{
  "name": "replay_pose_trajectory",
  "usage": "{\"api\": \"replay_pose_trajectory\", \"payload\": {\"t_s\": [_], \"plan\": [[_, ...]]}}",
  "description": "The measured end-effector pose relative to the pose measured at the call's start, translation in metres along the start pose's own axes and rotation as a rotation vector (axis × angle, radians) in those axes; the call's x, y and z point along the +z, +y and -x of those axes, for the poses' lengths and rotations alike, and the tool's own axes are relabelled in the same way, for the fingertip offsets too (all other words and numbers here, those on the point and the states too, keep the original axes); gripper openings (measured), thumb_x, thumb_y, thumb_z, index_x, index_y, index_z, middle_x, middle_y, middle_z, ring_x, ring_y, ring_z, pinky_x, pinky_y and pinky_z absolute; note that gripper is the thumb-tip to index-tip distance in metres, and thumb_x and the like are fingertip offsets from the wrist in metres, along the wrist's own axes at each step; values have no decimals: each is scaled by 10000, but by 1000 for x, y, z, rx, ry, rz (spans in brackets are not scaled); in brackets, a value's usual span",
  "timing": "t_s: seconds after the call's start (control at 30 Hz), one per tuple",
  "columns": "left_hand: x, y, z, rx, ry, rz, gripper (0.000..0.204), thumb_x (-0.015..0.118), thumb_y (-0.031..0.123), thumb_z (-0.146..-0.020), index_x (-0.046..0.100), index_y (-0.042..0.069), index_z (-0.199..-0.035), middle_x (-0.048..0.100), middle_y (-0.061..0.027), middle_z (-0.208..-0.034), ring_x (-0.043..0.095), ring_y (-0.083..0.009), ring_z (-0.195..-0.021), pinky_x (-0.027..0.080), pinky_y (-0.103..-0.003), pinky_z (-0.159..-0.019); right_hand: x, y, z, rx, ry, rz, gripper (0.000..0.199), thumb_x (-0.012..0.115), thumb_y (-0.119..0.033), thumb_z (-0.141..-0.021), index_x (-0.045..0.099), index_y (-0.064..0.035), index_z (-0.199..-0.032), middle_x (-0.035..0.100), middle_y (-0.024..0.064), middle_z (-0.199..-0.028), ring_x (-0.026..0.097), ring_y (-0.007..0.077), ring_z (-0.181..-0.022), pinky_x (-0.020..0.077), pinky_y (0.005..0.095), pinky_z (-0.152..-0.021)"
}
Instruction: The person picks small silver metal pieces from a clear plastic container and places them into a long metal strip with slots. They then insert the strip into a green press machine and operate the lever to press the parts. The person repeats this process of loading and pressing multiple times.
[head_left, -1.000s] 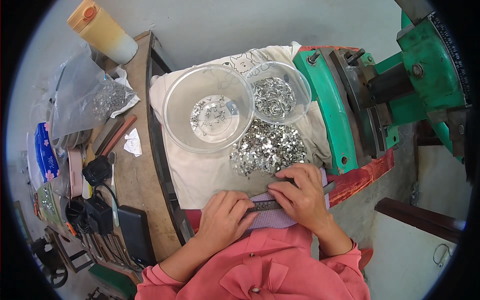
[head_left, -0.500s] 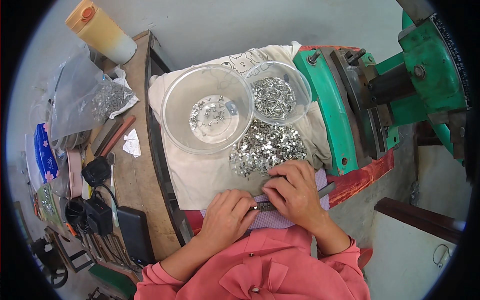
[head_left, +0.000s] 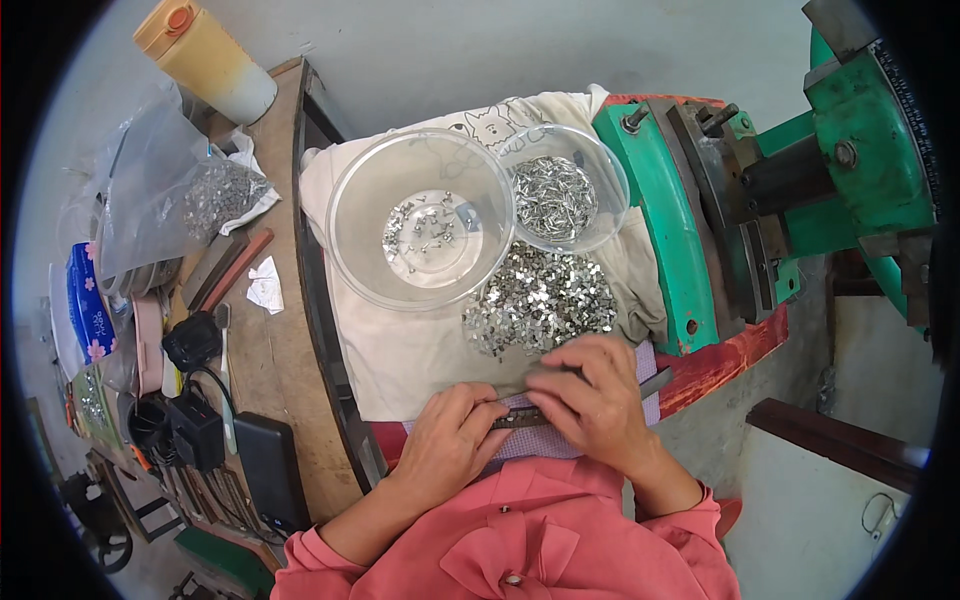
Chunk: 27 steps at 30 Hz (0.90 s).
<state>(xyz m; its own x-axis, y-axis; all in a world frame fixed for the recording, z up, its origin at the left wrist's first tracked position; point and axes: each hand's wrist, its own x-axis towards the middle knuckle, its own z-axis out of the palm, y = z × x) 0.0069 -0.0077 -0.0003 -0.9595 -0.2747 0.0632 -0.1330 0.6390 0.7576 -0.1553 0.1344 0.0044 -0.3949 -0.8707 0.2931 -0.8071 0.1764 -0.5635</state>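
A narrow dark metal bar (head_left: 518,417) with a row of small slots lies across the front edge of the cloth, over a purple checked fabric. My left hand (head_left: 445,435) is closed round its left end, thumb and forefinger along the bar. Curled over the bar's middle, my right hand (head_left: 598,405) has its thumb and fingertips drawn together, slightly blurred; whatever they pinch is hidden. Just beyond the fingers spreads a heap of small shiny metal pieces (head_left: 540,298).
Behind the heap stand a large clear plastic tub (head_left: 345,260) with a few small rivet-like parts and a smaller clear tub (head_left: 618,200) holding many metal pins. A green machine (head_left: 665,230) rises at the right. The wooden bench (head_left: 290,370) at the left carries tools, bags and a bottle.
My right hand has drawn back a little from the heap toward the bar, its fingers curling in. My left hand has shifted slightly at the bar's end.
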Motion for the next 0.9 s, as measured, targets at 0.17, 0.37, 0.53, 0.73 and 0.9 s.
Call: {"api": "replay_pose_trajectory", "payload": {"t_s": [0.17,0.37,0.53,0.73,0.9], "plan": [[-4,2,0,14,10,-1,319,823,64,-727,676,39,-1009,608,-108,-1048,631,-301,-893,524,-388,-761,7,-3,-21,22,-66,186,354,782,-164,-764,732,-161,-1114,596,52,-1210,457,304,-1215,380,444,-993],[-3,4,-1,115,-5,-138,211,777,65,-772,654,47,-942,619,-77,-1006,637,-270,-869,529,-378,-751,2,3,-5,9,-30,220,270,799,-174,-745,770,-190,-1013,599,37,-1279,441,303,-1244,350,458,-1027],[-7,9,-4,175,-54,-252,169,753,71,-787,645,54,-916,622,-61,-996,635,-241,-856,518,-363,-722,-9,6,5,68,20,124,190,821,-164,-713,762,-173,-894,629,30,-1226,490,303,-1185,357,461,-1009],[-8,10,-7,120,30,-137,177,765,46,-748,649,55,-882,632,-62,-968,636,-254,-816,515,-366,-711,-15,-3,12,-8,-70,-15,168,822,-181,-715,742,-151,-860,639,20,-1175,536,277,-1132,383,461,-992],[-14,2,-15,43,120,-124,162,763,6,-719,653,41,-832,635,-82,-957,631,-284,-808,512,-377,-708,-5,-11,20,-75,-94,64,145,767,-191,-743,724,-154,-877,643,3,-1160,544,240,-1148,380,453,-1025]]}}
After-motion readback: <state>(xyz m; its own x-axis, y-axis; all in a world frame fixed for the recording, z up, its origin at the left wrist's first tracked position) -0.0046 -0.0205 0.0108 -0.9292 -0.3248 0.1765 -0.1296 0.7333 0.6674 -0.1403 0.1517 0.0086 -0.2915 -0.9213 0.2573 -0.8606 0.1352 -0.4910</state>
